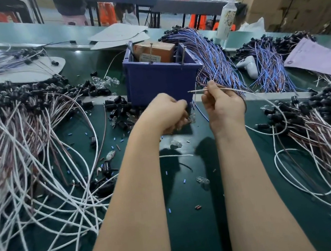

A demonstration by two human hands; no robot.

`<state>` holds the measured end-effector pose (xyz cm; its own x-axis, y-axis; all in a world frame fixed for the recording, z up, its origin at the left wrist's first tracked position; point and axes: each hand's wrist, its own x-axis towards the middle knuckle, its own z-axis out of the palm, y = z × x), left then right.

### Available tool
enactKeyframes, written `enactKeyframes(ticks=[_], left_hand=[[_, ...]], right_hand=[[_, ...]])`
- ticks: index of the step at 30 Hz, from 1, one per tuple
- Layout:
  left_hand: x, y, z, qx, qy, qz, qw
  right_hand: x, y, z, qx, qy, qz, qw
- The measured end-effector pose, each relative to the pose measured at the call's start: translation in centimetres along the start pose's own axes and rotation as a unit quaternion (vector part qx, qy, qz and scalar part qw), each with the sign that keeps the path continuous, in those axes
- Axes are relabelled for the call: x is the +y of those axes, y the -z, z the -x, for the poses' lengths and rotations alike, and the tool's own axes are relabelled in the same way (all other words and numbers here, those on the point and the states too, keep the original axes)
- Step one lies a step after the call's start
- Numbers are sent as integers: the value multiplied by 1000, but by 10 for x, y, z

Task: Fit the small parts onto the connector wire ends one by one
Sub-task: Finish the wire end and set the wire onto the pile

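Both forearms show bare, as do the left hand (164, 112) and right hand (222, 104).

The scene is moderately bright and evenly lit from overhead. Soft dark shadows are cast on the green bench (184, 198) beneath the forearms (132, 195). Pale glare is seen on its far surface. Edges are bowed by wide-angle distortion, and the background and outer wires (5, 172) are blurred.
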<state>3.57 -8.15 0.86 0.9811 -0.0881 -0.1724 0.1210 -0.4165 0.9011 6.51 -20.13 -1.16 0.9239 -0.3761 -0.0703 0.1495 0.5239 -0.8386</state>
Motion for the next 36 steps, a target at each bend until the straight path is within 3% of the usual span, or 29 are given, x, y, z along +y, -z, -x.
enactKeyframes(ticks=[4,9,13,29,36], left_hand=[[-8,3,-3,34,-10,145,989],[-9,1,-4,55,-84,135,986],[-11,2,-6,104,-94,89,986],[-13,-1,-9,70,2,241,968],[-14,-2,-10,208,-21,102,973]], right_hand=[[4,-6,3,-36,-5,28,999],[5,-7,6,-69,-13,60,996],[8,-6,7,-69,12,78,995],[8,-6,8,-56,32,54,996],[15,-6,12,-63,16,73,995]])
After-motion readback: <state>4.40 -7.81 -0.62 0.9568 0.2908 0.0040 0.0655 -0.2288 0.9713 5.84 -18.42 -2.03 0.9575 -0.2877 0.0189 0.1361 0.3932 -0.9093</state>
